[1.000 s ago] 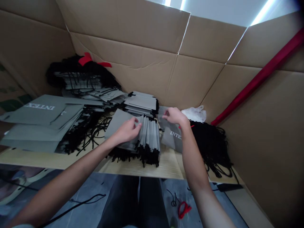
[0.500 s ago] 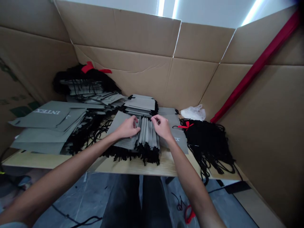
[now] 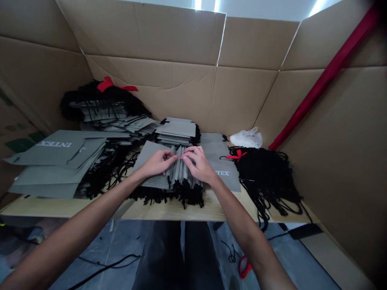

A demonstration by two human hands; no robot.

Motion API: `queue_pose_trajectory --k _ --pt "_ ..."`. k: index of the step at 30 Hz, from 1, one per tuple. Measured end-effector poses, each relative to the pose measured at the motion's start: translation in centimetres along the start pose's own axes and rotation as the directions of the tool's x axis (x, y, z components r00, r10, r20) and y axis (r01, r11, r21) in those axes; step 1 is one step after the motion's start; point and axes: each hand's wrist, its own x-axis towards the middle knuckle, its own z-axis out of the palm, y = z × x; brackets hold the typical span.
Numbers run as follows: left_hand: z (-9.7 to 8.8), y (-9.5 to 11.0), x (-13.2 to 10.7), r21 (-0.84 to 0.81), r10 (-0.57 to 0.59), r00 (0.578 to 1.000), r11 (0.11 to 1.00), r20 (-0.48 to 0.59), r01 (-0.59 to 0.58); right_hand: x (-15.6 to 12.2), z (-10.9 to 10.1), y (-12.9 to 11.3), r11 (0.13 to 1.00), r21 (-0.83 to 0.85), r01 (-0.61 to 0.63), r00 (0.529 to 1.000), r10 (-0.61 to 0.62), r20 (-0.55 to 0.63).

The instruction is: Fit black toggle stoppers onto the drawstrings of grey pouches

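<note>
A tight row of flat grey paper bags stands on edge before me, with black cord ends bunched along its near side. My left hand is at the row's left side, thumb and fingers closed on bag edges. Across from it, my right hand bends over the right part of the row, thumb and forefinger pinched at the upper edges. The fingertips nearly meet, and how many bags each hand grips is hidden. Under my left wrist lie more flat grey bags, leaning left.
Left is a pile of grey printed bags; behind it are stacked bags with black cords. Another bag stack sits at the back. Right are a black cord bundle and a white plastic bag. Cardboard walls enclose the table.
My right hand has moved left and closer to my left hand, over the row's top. The left hand stays at the row's left side. The whole view has shifted slightly.
</note>
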Motion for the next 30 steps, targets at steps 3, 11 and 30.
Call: queue_pose_trajectory --k 3,11,30 --pt "0.1 0.2 -0.3 0.012 0.032 0.999 0.999 -0.007 -0.032 -0.2 0.0 0.0 1.0 -0.008 0.005 0.999 -0.004 0.038" --pt "-0.1 -1.3 0.1 0.031 0.135 0.986 0.991 -0.102 -0.132 -0.2 -0.2 -0.3 1.0 -0.001 -0.02 0.998 0.02 0.051" --pt "0.0 -0.7 -0.3 0.032 0.225 0.966 0.974 -0.13 -0.223 -0.3 -0.3 -0.5 0.999 -0.01 -0.035 0.994 0.036 0.107"
